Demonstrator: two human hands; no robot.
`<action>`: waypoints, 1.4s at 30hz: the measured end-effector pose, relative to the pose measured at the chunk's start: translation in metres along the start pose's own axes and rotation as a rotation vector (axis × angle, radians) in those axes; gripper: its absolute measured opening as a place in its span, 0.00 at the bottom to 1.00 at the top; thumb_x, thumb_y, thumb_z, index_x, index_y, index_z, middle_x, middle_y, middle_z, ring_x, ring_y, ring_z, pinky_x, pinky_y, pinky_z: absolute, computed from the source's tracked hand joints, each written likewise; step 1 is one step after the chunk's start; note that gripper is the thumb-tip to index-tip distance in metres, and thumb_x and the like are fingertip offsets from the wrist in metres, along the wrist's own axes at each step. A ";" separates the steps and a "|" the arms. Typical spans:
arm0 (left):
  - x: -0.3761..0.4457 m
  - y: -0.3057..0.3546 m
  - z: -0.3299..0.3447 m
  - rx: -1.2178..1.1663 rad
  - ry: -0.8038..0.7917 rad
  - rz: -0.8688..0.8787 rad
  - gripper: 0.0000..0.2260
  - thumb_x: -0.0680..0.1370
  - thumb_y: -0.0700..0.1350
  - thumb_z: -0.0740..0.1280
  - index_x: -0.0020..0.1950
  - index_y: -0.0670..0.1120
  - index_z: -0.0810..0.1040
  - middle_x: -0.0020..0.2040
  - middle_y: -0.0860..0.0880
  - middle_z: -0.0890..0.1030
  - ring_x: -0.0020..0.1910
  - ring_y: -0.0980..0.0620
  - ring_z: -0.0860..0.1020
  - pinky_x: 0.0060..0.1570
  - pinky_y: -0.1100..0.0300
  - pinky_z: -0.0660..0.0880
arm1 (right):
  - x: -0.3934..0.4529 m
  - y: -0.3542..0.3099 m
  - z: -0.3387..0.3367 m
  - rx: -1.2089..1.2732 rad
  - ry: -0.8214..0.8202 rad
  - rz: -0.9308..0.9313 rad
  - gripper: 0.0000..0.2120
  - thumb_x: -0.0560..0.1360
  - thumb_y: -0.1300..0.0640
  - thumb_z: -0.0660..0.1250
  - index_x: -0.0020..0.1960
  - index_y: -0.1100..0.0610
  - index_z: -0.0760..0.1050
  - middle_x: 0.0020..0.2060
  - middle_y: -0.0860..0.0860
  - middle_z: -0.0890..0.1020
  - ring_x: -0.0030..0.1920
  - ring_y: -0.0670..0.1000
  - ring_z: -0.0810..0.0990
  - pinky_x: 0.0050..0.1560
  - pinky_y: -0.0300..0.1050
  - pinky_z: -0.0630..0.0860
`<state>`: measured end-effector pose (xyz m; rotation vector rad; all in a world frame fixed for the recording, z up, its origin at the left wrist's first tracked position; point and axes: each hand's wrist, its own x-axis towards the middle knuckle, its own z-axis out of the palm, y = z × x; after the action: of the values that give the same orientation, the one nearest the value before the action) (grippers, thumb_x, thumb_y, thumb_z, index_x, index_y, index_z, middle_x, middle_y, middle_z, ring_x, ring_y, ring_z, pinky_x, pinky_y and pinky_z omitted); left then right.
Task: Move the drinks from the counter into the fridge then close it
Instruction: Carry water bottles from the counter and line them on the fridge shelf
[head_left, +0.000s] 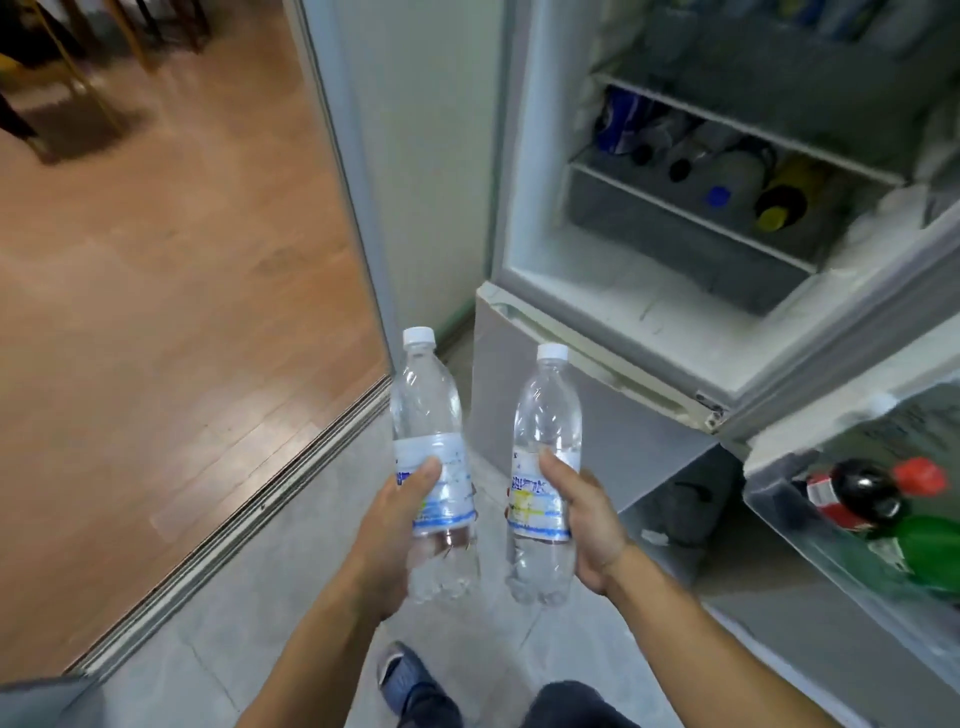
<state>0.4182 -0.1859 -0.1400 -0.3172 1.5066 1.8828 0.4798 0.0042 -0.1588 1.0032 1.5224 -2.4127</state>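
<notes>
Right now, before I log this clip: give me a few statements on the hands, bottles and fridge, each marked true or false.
1. Each hand holds a clear bottle: left hand, right hand. True.
2. The left bottle has a red cap. False: its cap is white, like the right bottle.
3. The fridge door is shut. False: it stands open.
4. Bottles already lie on the fridge shelf. True.
5. The door rack holds a dark red-capped bottle. True.
</notes>
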 end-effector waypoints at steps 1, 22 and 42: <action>0.010 0.014 0.000 0.014 -0.043 -0.002 0.25 0.68 0.59 0.71 0.55 0.41 0.81 0.45 0.41 0.85 0.40 0.45 0.84 0.35 0.54 0.79 | 0.003 -0.006 0.005 0.024 0.031 -0.027 0.33 0.66 0.42 0.75 0.64 0.61 0.76 0.47 0.60 0.86 0.44 0.58 0.86 0.45 0.52 0.81; 0.152 0.214 0.197 0.284 -0.533 0.292 0.25 0.66 0.69 0.72 0.54 0.54 0.82 0.48 0.44 0.86 0.41 0.45 0.84 0.36 0.54 0.79 | 0.069 -0.230 -0.016 0.250 0.432 -0.532 0.20 0.72 0.45 0.74 0.58 0.54 0.79 0.49 0.58 0.86 0.49 0.60 0.86 0.50 0.58 0.83; 0.312 0.347 0.407 0.288 -0.478 0.787 0.23 0.76 0.41 0.72 0.69 0.44 0.68 0.65 0.42 0.77 0.63 0.45 0.78 0.58 0.48 0.79 | 0.182 -0.462 -0.102 0.063 0.823 -1.016 0.24 0.73 0.55 0.76 0.65 0.54 0.70 0.52 0.45 0.80 0.51 0.41 0.80 0.41 0.29 0.77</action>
<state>0.0580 0.2761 0.0621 0.9205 1.6400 2.0370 0.1897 0.3587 0.0581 1.6709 2.7903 -2.7560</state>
